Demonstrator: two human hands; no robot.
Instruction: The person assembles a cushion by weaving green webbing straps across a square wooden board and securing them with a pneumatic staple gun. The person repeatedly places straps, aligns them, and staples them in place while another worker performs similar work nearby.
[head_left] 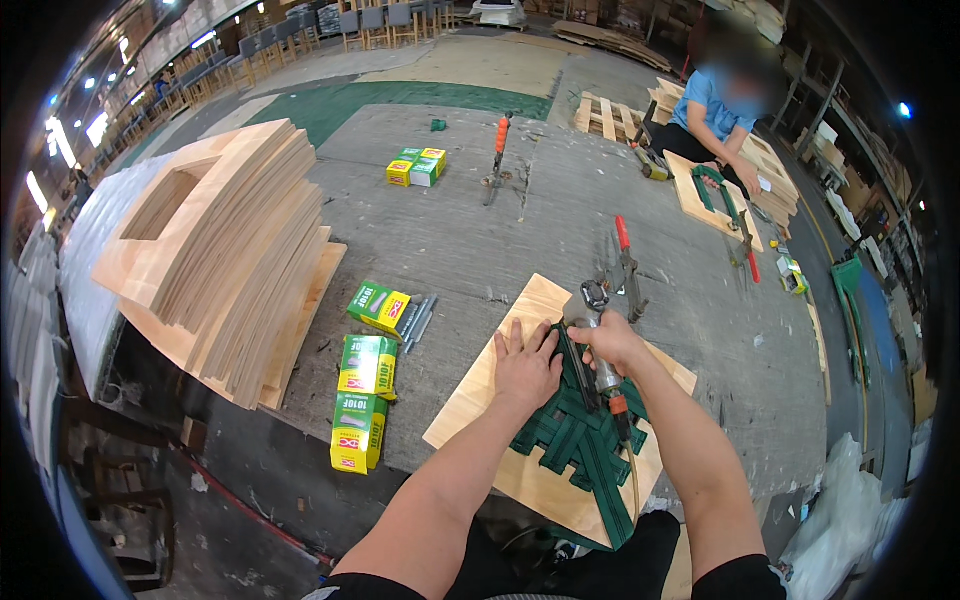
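Observation:
A plywood panel lies at an angle on the worktable before me. Dark green webbing straps cross over it in a woven pattern, and one strap end hangs past its near edge. My left hand rests flat on the panel, fingers spread, beside the webbing. My right hand is wrapped round the handle of an air staple gun, held over the webbing. An air hose runs from the gun's near end. The gun's nose is partly hidden, so contact with the strap cannot be made out.
A tall stack of plywood panels with cut-outs stands left. Green-yellow staple boxes and loose staple strips lie nearer. A red-handled tool and an orange-handled tool sit farther off. A co-worker handles another panel.

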